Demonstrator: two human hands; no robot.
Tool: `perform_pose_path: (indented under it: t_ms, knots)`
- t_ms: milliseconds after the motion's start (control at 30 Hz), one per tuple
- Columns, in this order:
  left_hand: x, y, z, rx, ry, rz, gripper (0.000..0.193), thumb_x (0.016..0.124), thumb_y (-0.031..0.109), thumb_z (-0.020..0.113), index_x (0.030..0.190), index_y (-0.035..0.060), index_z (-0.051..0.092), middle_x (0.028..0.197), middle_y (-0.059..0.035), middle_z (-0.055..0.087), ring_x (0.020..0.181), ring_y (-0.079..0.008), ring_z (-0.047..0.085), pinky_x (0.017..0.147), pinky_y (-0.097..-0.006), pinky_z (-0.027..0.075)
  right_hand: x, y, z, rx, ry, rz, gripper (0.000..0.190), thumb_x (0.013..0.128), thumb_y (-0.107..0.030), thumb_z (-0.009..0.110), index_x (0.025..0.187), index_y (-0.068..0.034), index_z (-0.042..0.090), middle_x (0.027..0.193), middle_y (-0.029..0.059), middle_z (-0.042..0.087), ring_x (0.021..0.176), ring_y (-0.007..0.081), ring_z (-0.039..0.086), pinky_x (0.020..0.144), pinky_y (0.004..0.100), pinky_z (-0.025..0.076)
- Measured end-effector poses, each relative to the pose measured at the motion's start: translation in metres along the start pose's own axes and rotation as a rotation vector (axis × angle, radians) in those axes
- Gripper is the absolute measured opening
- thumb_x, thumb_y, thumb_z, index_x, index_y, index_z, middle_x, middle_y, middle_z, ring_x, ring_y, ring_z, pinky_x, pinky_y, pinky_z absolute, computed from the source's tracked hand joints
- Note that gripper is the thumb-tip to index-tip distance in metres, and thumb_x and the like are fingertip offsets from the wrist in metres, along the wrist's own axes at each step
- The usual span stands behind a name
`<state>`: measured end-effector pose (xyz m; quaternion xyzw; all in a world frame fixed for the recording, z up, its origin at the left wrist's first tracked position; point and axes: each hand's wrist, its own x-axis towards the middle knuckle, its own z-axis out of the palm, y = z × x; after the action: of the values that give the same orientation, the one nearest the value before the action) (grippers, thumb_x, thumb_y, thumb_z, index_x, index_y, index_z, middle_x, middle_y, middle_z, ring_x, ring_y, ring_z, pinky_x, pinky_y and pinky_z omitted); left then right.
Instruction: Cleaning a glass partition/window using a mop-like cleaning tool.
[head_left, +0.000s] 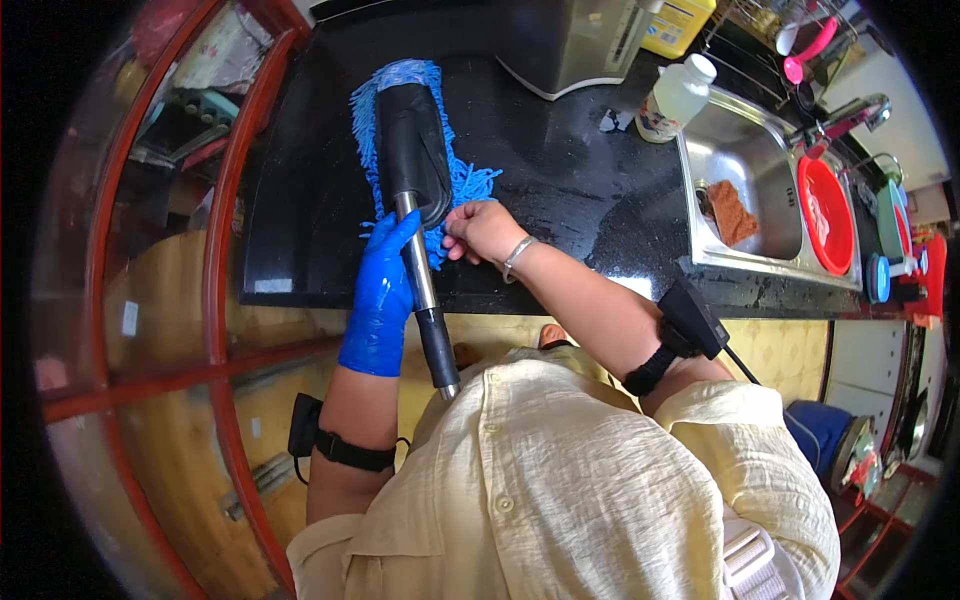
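Observation:
A mop or duster with a blue fringed chenille head (474, 182) lies on the black countertop (540, 225). Its black plastic base (405, 139) joins a metal handle (424, 289) with a black grip, which reaches past the counter's edge towards my body. My left hand (380, 289), in a blue rubber glove, is closed around the metal part, its thumb over the top. My bare right hand (478, 231), with a bracelet at the wrist, has its fingers bent at the right side of the blue fringe; its fingertips seem to pinch the fringe or the base's edge.
An electric water dispenser (574, 45) stands at the back, a yellow container (675, 28) and a white-capped bottle (675, 101) beside it. To the right, a steel sink (757, 142) holds a brown cloth (731, 213) and a red basin (825, 217). A red-framed glass partition (225, 225) borders the left.

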<state>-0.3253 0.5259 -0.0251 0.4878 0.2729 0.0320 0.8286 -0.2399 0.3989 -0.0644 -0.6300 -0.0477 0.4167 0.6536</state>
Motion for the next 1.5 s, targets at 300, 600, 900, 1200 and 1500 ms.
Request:
perform_pose_path:
  t_ms: [300,600,900,1200,1500]
  knots:
    - [0.008,0.014,0.003,-0.015,-0.055,-0.199,0.025,0.084,0.030,0.060,0.094,0.0091,0.053,0.079,-0.0082,0.059,0.068,-0.0182,0.058,0.060,-0.0285,0.048,0.000,0.004,0.005,0.530,-0.004,0.175,0.011,0.088,-0.015,0.054,0.091,-0.004,0.051,0.072,0.0084,0.061,0.051,0.0127,0.057,0.036,0.0221,0.039]
    - [0.002,0.023,0.021,0.096,0.141,-0.104,0.028,0.083,0.030,0.061,0.088,0.0029,0.055,0.070,-0.0077,0.055,0.056,-0.0174,0.054,0.049,-0.0257,0.046,0.004,0.007,0.009,0.651,0.010,0.059,0.012,0.083,-0.011,0.058,0.077,-0.010,0.049,0.055,-0.0014,0.044,0.043,0.0090,0.039,0.037,0.0227,0.032]
    - [0.002,0.019,0.025,0.070,0.112,-0.136,0.024,0.081,0.027,0.064,0.090,0.0055,0.056,0.069,-0.0069,0.055,0.058,-0.0172,0.054,0.053,-0.0272,0.047,0.004,0.014,-0.001,-0.302,0.495,-0.273,0.028,0.070,-0.019,0.073,0.078,-0.004,0.050,0.065,0.0053,0.054,0.059,0.0178,0.054,0.059,0.0314,0.045]
    - [0.000,0.024,0.035,-0.012,0.087,-0.179,0.023,0.084,0.027,0.061,0.090,0.0049,0.056,0.069,-0.0077,0.054,0.054,-0.0176,0.052,0.050,-0.0269,0.045,0.003,-0.004,-0.012,-0.347,0.246,-0.355,0.042,0.066,-0.022,0.074,0.096,-0.003,0.052,0.081,0.0129,0.060,0.075,0.0261,0.061,0.069,0.0340,0.048]
    - [0.005,0.023,0.027,-0.144,-0.016,-0.210,0.026,0.087,0.027,0.056,0.099,0.0043,0.053,0.070,-0.0067,0.052,0.056,-0.0168,0.052,0.050,-0.0266,0.045,0.012,0.000,-0.016,0.622,-0.045,-0.023,0.012,0.082,-0.007,0.058,0.094,-0.004,0.056,0.066,0.0004,0.051,0.045,0.0067,0.038,0.039,0.0210,0.028]
